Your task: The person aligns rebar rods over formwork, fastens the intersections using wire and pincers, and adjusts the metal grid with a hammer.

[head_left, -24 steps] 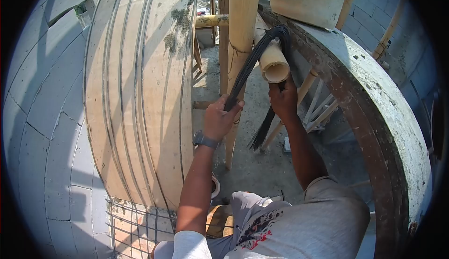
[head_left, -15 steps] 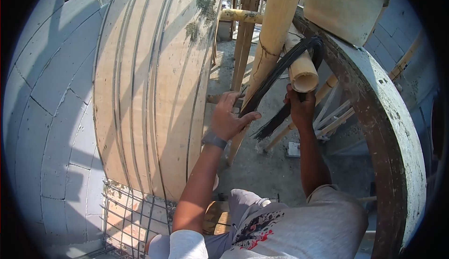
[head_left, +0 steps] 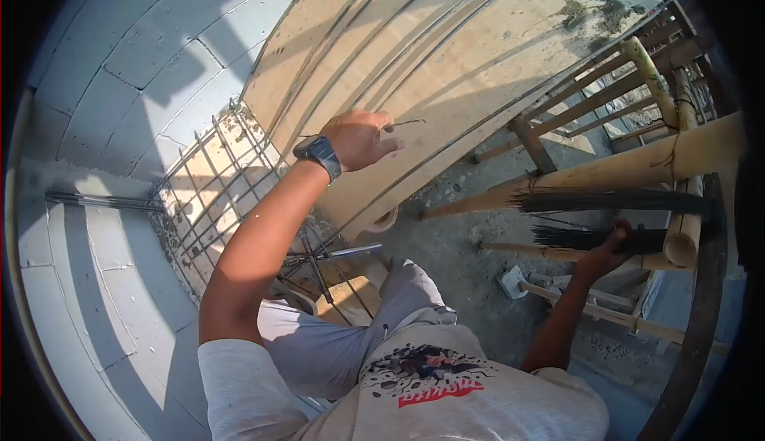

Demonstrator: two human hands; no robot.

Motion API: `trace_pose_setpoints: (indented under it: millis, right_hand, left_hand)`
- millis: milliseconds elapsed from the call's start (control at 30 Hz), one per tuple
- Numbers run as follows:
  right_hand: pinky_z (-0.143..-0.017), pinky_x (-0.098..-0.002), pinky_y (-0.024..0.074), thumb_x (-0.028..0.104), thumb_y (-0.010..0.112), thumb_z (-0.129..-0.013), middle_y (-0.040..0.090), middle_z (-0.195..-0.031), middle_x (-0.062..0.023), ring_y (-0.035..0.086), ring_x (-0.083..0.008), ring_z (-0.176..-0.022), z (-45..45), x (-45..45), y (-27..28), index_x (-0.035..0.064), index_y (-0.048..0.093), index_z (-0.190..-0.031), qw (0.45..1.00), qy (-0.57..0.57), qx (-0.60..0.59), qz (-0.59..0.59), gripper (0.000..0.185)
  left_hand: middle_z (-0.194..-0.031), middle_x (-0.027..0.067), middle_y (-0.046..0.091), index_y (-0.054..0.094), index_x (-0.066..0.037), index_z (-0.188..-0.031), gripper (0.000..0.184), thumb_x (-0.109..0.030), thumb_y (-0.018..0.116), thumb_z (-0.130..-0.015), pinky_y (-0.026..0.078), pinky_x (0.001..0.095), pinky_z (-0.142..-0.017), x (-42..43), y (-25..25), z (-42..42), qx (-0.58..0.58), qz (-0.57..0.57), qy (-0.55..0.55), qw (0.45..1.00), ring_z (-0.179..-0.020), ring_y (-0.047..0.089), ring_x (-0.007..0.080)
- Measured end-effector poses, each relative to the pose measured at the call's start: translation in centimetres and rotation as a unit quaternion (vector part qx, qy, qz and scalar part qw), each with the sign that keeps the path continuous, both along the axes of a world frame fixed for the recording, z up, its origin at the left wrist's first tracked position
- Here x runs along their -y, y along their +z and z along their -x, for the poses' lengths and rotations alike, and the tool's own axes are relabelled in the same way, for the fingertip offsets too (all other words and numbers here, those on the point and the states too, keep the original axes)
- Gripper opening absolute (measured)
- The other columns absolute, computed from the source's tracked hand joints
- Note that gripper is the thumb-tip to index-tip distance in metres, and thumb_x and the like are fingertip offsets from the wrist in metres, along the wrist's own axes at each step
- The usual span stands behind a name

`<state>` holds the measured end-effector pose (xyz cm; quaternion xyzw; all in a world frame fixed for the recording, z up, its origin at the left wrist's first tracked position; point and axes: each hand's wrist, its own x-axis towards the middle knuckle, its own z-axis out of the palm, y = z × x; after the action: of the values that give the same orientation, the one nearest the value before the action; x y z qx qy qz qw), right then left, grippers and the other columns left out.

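wire bundle (head_left: pixel 613 200), black & thin-stranded, is at right of frame, doubled over the end of a short bamboo stub (head_left: pixel 687 224), its two tails pointing left, one above the other. r hand (head_left: pixel 603 256) has its fingers round the lower tail, just left of the stub's open end. l hand (head_left: pixel 362 140), upper centre, is curled w/ a thin wire strand (head_left: pixel 410 121) pinched in it; one tip pokes out to the right past the fingers. dark watch (head_left: pixel 320 156) on l wrist.

below l hand: pale wood panel (head_left: pixel 478 82), running from centre to upper right, w/ long thin bars (head_left: pixel 437 39) along it & dark splotches (head_left: pixel 610 11) nr its top right corner. rebar grid (head_left: pixel 213 182) sits at the panel's lower left end, left of centre. grey block wall (head_left: pixel 151 50) fills upper left; bunch of thin rods (head_left: pixel 103 199) sticks out at far left.

thick bamboo pole (head_left: pixel 606 168) slants across right side, just above the bundle's upper tail. grey floor (head_left: pixel 446 242) shows mid-frame, between panel & r arm. person's light shirt (head_left: pixel 478 401), w/ dark & red print, bottom centre; grey trousers (head_left: pixel 311 337) left of it.
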<state>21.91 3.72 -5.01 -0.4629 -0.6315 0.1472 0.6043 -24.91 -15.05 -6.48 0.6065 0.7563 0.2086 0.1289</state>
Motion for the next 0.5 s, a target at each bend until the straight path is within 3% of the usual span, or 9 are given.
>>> trace_pose_setpoints:
  millis: [33,67,100,133,200,267,333,433,500]
  right_hand:
    - [-0.107,-0.0448,0.0421,0.059,0.058,-0.098,0.043,-0.142,-0.0212,0.051,-0.0309,-0.126,0.3,1.7,-3.3,-0.0064,0.039,-0.141,0.998,-0.018,0.032,0.054,0.08]
    - [-0.112,-0.0475,0.0377,0.066,0.056,-0.096,0.042,-0.143,-0.0249,0.048,-0.0347,-0.131,-0.7,2.6,-8.5,-0.0072,0.033,-0.147,0.993,-0.001,-0.027,0.115,0.092]
    - [-0.111,-0.0493,0.038,0.069,0.056,-0.094,0.04,-0.145,-0.0284,0.045,-0.0382,-0.136,-0.8,5.2,-11.8,-0.0071,0.025,-0.153,0.964,-0.036,0.04,0.26,0.101]
    - [-0.108,-0.0479,0.0409,0.067,0.06,-0.092,0.032,-0.152,-0.0304,0.045,-0.0405,-0.136,-2.6,7.0,-17.0,-0.0058,0.021,-0.155,0.887,-0.069,0.196,0.413,0.104]
    - [-0.088,-0.0418,0.0525,0.055,0.067,-0.093,0.071,-0.114,-0.0188,0.07,-0.0296,-0.099,-3.5,10.8,-21.5,-0.0008,0.057,-0.135,0.576,0.158,0.315,0.738,0.071]
    - [-0.08,-0.038,0.0544,0.045,0.069,-0.094,0.075,-0.089,-0.011,0.073,-0.0241,-0.084,0.2,14.9,-24.1,-0.002,0.065,-0.123,0.582,0.376,0.38,0.613,0.056]
    - [-0.081,-0.0353,0.054,0.036,0.072,-0.093,0.075,-0.095,-0.0141,0.073,-0.0242,-0.087,9.3,18.8,-19.9,-0.004,0.062,-0.124,0.641,0.488,0.393,0.443,0.051]
    - [-0.075,-0.0373,0.054,0.028,0.073,-0.092,0.073,-0.091,-0.0163,0.071,-0.025,-0.083,19.9,21.1,-21.7,-0.0029,0.063,-0.123,0.615,0.602,0.328,0.39,0.046]
    - [-0.073,-0.036,0.0535,0.031,0.072,-0.093,0.072,-0.088,-0.0142,0.07,-0.0216,-0.081,24.6,22.9,-24.7,-0.0025,0.064,-0.121,0.595,0.627,0.355,0.356,0.044]
  left_hand:
    - [-0.08,0.0128,0.07,0.07,-0.006,-0.104,0.044,-0.047,0.072,-0.088,0.054,0.0432,-0.073,2.0,-0.3,1.8,-0.021,0.005,0.031,0.999,-0.081,0.069,0.0329]
    - [-0.08,0.0129,0.07,0.07,-0.007,-0.105,0.043,-0.047,0.072,-0.088,0.054,0.0432,-0.072,4.2,-1.1,3.8,-0.059,-0.015,0.057,0.997,-0.08,0.069,0.0329]
    - [-0.079,0.0129,0.07,0.07,-0.007,-0.105,0.043,-0.047,0.072,-0.088,0.054,0.0431,-0.071,6.6,-1.8,5.4,-0.098,-0.033,0.075,0.992,-0.08,0.069,0.0329]
    - [-0.08,0.013,0.07,0.07,-0.007,-0.106,0.043,-0.047,0.072,-0.089,0.053,0.0425,-0.071,8.9,-0.8,6.8,-0.058,0.035,0.127,0.99,-0.079,0.068,0.033]
    - [-0.078,0.0134,0.069,0.07,-0.007,-0.105,0.044,-0.048,0.071,-0.09,0.053,0.0406,-0.07,13.1,1.2,8.9,0.01,0.102,0.21,0.972,-0.074,0.067,0.0323]
    - [-0.075,0.0137,0.067,0.072,-0.006,-0.103,0.044,-0.047,0.071,-0.09,0.051,0.0406,-0.068,18.1,0.6,10.8,-0.025,0.028,0.258,0.965,-0.07,0.064,0.0296]
    - [-0.073,0.0148,0.065,0.073,-0.005,-0.102,0.044,-0.048,0.071,-0.089,0.05,0.0407,-0.068,21.5,2.2,10.5,-0.025,0.029,0.312,0.949,-0.069,0.062,0.0276]
    - [-0.077,0.0153,0.065,0.072,-0.002,-0.108,0.052,-0.051,0.07,-0.09,0.051,0.0413,-0.07,25.6,3.9,9.0,-0.025,0.004,0.325,0.945,-0.072,0.063,0.0255]
    - [-0.077,0.0111,0.064,0.071,-0.001,-0.113,0.056,-0.052,0.069,-0.091,0.051,0.0421,-0.072,28.0,4.5,7.7,-0.14,-0.063,0.313,0.937,-0.073,0.062,0.0261]
